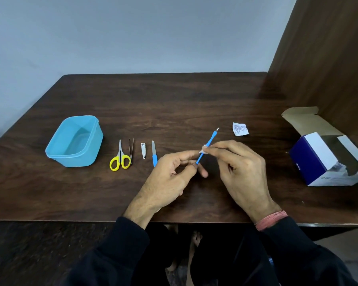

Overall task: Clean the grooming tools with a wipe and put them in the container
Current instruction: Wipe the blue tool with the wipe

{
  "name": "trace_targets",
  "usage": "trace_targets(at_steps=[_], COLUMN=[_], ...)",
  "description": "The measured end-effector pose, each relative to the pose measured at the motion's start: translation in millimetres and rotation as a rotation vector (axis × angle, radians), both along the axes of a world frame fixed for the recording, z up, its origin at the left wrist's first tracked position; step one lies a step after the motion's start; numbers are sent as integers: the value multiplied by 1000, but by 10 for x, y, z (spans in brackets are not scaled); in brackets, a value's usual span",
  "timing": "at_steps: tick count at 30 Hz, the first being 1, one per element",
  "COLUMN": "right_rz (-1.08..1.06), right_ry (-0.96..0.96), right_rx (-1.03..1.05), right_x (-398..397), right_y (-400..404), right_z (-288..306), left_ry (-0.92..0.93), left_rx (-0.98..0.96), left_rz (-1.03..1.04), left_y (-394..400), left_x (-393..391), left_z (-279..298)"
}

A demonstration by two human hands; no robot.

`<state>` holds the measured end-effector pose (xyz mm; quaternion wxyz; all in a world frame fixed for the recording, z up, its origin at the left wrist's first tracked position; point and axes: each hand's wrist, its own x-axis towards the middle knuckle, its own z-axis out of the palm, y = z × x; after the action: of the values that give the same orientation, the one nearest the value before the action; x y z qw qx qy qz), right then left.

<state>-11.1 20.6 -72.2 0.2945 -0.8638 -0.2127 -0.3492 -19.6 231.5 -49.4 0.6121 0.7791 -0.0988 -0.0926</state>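
- My left hand (170, 172) pinches the bottom end of a thin blue plastic stick with a small metal fork tip (208, 145), held up above the dark brown wooden table (174, 104).
- My right hand (238, 162) pinches a small white wipe (203, 150) round the middle of the stick.
- I think I am cleaning my first tool, so the job has only just begun.
- The light blue plastic tub (74, 141), far out past my left hand, has nothing in it that I can see.
- Between the tub and my left hand lie yellow-handled scissors (120, 156), thin metal tweezers (131, 149), a small silver nail clipper (143, 150) and a blue-handled nail file (154, 154). They all still need a wipe.
- A torn white wipe packet (240, 129) lies just beyond my right hand.
- An open blue and white cardboard box (327, 159) sits far out past my right hand.
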Motion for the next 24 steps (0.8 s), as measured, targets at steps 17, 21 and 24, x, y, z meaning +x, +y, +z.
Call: trace_targets(at_steps=[17,21,24], right_rz=[60,68,66], right_ry=[7,-5,-23], right_rx=[-21,-71,-88], right_x=[-11,-18,-22], right_y=[21,22,29], right_z=[-5,-19,-36], left_ry=[50,26,-11], left_rx=[-52,-18,-14], left_rz=[79,76,68], left_y=[-16,-8,-4], left_x=[18,17,5], left_z=[-21,-35,-30])
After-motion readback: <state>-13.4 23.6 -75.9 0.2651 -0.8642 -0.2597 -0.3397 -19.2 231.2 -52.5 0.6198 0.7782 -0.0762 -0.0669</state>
